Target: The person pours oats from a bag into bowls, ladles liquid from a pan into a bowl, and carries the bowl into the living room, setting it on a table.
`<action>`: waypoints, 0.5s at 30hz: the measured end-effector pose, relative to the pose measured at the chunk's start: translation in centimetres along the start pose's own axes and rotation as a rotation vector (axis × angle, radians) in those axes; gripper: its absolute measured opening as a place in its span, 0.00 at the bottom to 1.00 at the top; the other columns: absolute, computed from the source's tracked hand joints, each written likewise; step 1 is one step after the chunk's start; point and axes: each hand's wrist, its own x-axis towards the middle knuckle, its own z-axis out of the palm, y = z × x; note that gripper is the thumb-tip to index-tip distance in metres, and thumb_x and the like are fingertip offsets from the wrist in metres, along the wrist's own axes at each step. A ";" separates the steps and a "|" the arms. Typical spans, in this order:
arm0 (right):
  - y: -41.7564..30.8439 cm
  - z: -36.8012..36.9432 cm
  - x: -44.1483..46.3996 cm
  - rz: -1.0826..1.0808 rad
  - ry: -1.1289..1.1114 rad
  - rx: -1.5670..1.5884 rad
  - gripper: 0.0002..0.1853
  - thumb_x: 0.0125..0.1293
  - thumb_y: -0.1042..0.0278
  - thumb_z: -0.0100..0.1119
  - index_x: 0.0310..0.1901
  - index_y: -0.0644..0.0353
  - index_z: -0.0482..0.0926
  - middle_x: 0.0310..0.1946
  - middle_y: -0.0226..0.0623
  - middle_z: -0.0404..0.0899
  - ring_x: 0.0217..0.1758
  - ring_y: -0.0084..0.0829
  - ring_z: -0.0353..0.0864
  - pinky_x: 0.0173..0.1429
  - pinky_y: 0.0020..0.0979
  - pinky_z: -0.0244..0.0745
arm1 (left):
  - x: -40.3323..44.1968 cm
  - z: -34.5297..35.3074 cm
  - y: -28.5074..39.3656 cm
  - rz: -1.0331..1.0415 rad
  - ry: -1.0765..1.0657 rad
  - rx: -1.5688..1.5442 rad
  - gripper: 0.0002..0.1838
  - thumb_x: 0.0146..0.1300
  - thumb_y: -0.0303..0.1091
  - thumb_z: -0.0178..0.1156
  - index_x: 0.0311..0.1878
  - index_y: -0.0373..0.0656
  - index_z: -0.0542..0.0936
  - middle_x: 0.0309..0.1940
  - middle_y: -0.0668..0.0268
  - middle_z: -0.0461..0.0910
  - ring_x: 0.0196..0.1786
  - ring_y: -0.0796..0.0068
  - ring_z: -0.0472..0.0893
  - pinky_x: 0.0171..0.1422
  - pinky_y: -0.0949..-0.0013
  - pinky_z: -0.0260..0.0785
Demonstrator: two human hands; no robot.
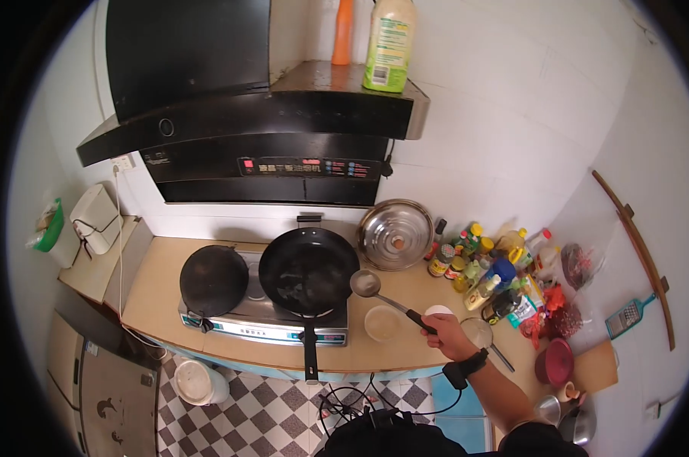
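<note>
My right hand (449,337) is wrapped round the black handle of a metal ladle (366,283). The ladle's bowl is level with the right rim of a black frying pan (308,270), above the counter. That pan sits on the right side of a silver gas stove (261,329), its long handle pointing toward me, and its dark inside looks shiny. Below the ladle stands a pale round bowl (383,324). A white round item (439,311) is partly hidden behind my hand. My left hand is out of view.
A dark flat pan (214,281) covers the left burner. A steel lid (395,234) leans on the wall. Bottles and jars (483,263) crowd the right counter, with a strainer (478,333) near my wrist. The range hood (268,114) hangs above; cables (352,400) dangle below.
</note>
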 end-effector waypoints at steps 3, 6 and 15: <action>1.6 -2.2 -1.4 -0.003 0.046 0.031 0.09 0.74 0.68 0.59 0.41 0.67 0.76 0.29 0.36 0.75 0.19 0.18 0.61 0.22 0.23 0.56 | 1.4 -0.2 1.5 0.063 -0.024 0.084 0.14 0.71 0.45 0.55 0.38 0.45 0.81 0.35 0.61 0.81 0.33 0.62 0.77 0.35 0.53 0.72; 4.1 -4.8 -1.5 0.021 0.107 0.002 0.08 0.74 0.68 0.60 0.43 0.65 0.76 0.29 0.35 0.76 0.18 0.17 0.62 0.22 0.22 0.57 | 3.5 -0.6 2.7 0.157 -0.050 0.208 0.14 0.71 0.44 0.55 0.38 0.45 0.82 0.35 0.61 0.82 0.35 0.61 0.78 0.38 0.51 0.73; 8.8 -8.0 -0.8 -0.040 0.341 -0.350 0.12 0.70 0.64 0.65 0.42 0.68 0.82 0.25 0.34 0.80 0.19 0.20 0.73 0.22 0.25 0.64 | 6.9 -1.1 2.8 0.831 0.147 1.105 0.13 0.69 0.42 0.56 0.37 0.45 0.84 0.34 0.63 0.84 0.42 0.65 0.81 0.45 0.54 0.75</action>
